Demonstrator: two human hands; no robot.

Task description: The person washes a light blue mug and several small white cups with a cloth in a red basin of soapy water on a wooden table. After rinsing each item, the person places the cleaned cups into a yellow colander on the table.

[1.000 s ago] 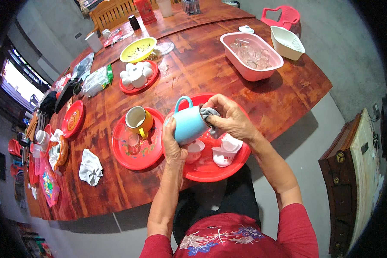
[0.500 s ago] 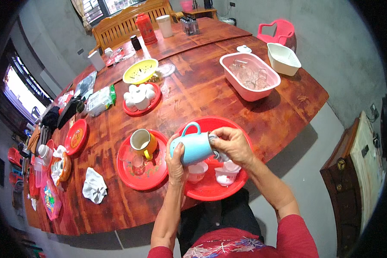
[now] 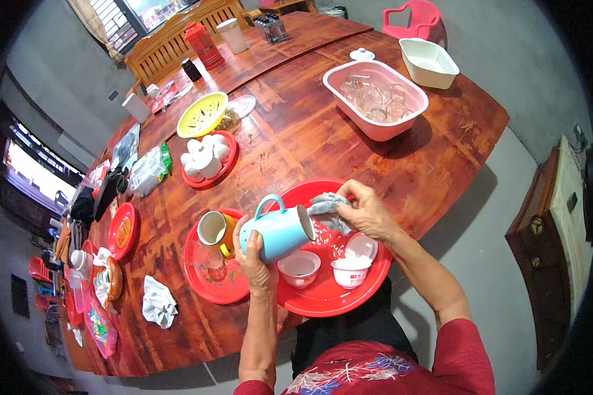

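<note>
My left hand (image 3: 257, 260) is closed around the body of a light blue mug (image 3: 280, 236), which lies tilted on its side with its handle up and its mouth toward the right. Just outside that mouth, my right hand (image 3: 366, 210) pinches a crumpled grey cloth (image 3: 331, 212). Both hands are above a large red tray (image 3: 316, 304), where a white bowl (image 3: 299, 268) and a white cup with red print (image 3: 350, 271) stand. To the left, a smaller red tray (image 3: 227, 296) carries a yellow mug (image 3: 216, 230) and a clear glass (image 3: 209, 257).
A pink basin (image 3: 375, 128) of glassware and a white basket (image 3: 429, 62) stand at the far right. Farther left are a red plate of white cups (image 3: 204, 161), a yellow colander (image 3: 202, 113) and a white cloth (image 3: 159, 303). A red thermos (image 3: 204, 46) stands at the back.
My right hand has drawn the grey cloth out of the blue mug's mouth, to the right. The mug has shifted slightly left in my left hand. The whole view has turned a little.
</note>
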